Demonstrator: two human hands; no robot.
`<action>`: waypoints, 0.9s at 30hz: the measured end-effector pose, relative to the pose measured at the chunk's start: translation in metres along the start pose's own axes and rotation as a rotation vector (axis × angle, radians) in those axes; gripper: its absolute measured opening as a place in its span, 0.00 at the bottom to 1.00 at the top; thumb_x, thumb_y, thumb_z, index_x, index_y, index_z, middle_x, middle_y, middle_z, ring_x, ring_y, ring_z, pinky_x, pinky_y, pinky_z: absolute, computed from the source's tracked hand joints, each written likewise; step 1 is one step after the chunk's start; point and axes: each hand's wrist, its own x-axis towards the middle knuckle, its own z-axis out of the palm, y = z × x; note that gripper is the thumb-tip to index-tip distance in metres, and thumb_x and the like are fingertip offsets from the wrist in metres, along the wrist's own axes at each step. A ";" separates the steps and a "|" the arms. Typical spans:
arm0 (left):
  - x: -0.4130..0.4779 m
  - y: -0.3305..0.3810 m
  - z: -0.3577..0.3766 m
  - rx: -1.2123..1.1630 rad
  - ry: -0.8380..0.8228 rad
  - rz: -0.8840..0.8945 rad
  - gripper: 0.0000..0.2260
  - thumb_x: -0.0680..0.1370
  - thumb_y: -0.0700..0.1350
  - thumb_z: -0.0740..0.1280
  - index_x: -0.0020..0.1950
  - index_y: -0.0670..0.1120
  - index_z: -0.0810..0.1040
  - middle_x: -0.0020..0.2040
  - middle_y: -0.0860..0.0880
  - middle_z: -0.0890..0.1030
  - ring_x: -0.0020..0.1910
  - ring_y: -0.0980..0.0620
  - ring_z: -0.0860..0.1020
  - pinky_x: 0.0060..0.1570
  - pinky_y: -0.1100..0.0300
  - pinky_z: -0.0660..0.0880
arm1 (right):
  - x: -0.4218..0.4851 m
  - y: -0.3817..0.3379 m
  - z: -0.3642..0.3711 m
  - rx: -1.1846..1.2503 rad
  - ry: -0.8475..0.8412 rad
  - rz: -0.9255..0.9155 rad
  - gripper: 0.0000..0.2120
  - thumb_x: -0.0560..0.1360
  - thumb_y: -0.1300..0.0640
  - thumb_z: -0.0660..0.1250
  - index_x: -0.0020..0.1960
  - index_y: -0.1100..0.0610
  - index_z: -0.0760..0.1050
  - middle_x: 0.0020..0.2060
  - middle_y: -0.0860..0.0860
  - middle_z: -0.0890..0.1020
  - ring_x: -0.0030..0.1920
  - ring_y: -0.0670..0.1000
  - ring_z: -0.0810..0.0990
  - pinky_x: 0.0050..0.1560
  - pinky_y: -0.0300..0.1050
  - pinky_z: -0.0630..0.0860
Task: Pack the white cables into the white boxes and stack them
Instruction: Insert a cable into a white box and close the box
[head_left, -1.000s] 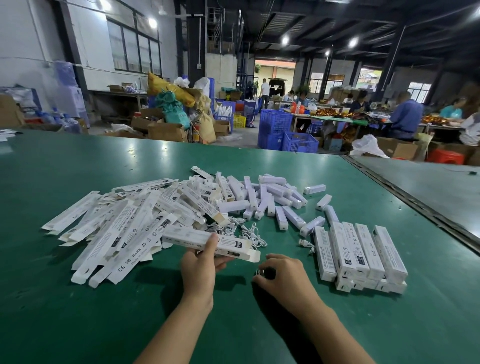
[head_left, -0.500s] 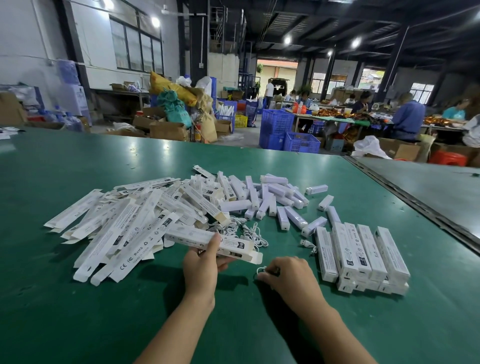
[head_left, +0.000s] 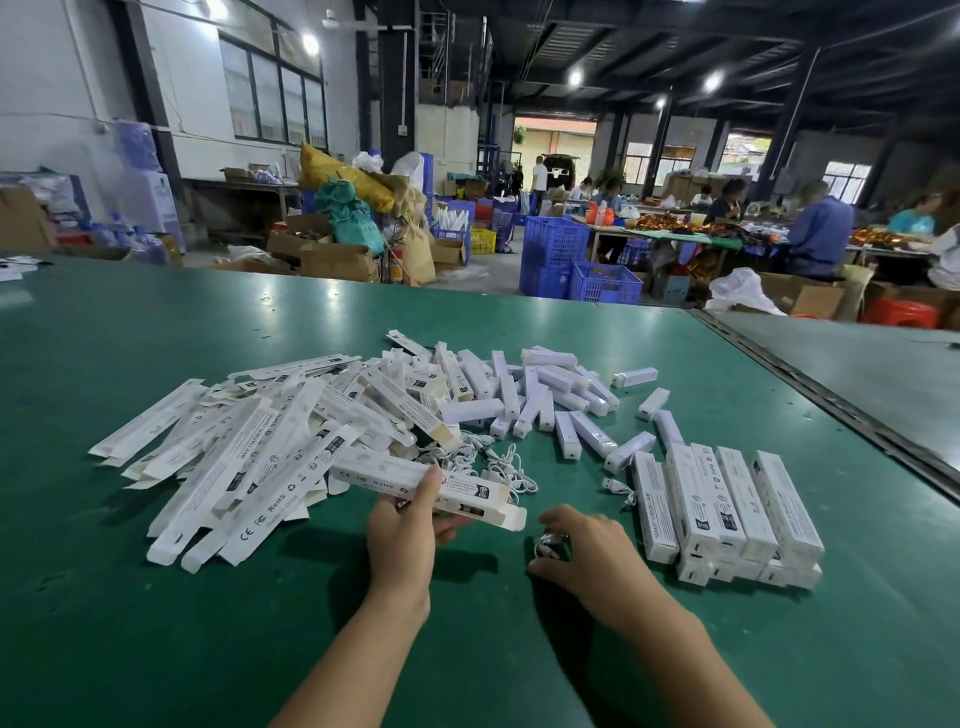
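Hands work near the front edge of a green matte surface (head_left: 156, 623): the left hand (head_left: 400, 535) grips an opened box, and the right hand (head_left: 587, 551) curls its fingers around a coiled cable.

Far left lies a loose heap of flat cartons (head_left: 234, 467), long thin white cardboard sleeves. Most have their long axes running from near left to far right. Printed on them are "CE", "FC", "RoHS" and, along one side, "SMART SENSOR LAMP"; the finer print is too small to read.

The opened box (head_left: 374, 475) is a slim white rectangular carton with the thumb laid across its top. Its long axis runs left to right, slightly toward the near right, and its open end flap points at the right hand. Just beyond it sit the loose cables (head_left: 498, 465), thin white cords in small tangled coils.

The coiled cable (head_left: 548, 545) shows only partly under the right fingers, low against the surface.

Farther back, smooth white plastic lamp bars (head_left: 540, 395) lie scattered at mixed angles.

At the right, the packed boxes (head_left: 727, 509) lie side by side in two layers, long axes running near to far. One side reads "SMART SENSOR LAMP".
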 end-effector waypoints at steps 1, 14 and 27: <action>0.000 0.000 0.000 0.002 -0.001 0.002 0.06 0.80 0.46 0.69 0.55 0.47 0.78 0.46 0.47 0.87 0.38 0.46 0.86 0.29 0.63 0.75 | 0.000 0.000 -0.001 0.001 -0.003 0.008 0.26 0.72 0.45 0.73 0.68 0.47 0.71 0.59 0.49 0.79 0.60 0.50 0.76 0.60 0.42 0.72; 0.003 -0.001 -0.001 0.014 0.060 0.022 0.05 0.79 0.46 0.70 0.52 0.47 0.77 0.45 0.47 0.86 0.36 0.47 0.86 0.31 0.59 0.75 | -0.006 -0.005 -0.006 0.441 0.251 -0.019 0.09 0.74 0.55 0.74 0.54 0.50 0.81 0.44 0.43 0.84 0.42 0.35 0.81 0.45 0.24 0.73; 0.000 -0.001 0.004 0.003 0.021 -0.008 0.09 0.79 0.46 0.70 0.56 0.44 0.77 0.48 0.44 0.86 0.38 0.47 0.86 0.27 0.65 0.76 | -0.010 -0.023 0.010 0.751 0.235 -0.151 0.05 0.73 0.58 0.75 0.45 0.49 0.82 0.35 0.46 0.84 0.31 0.40 0.76 0.35 0.32 0.71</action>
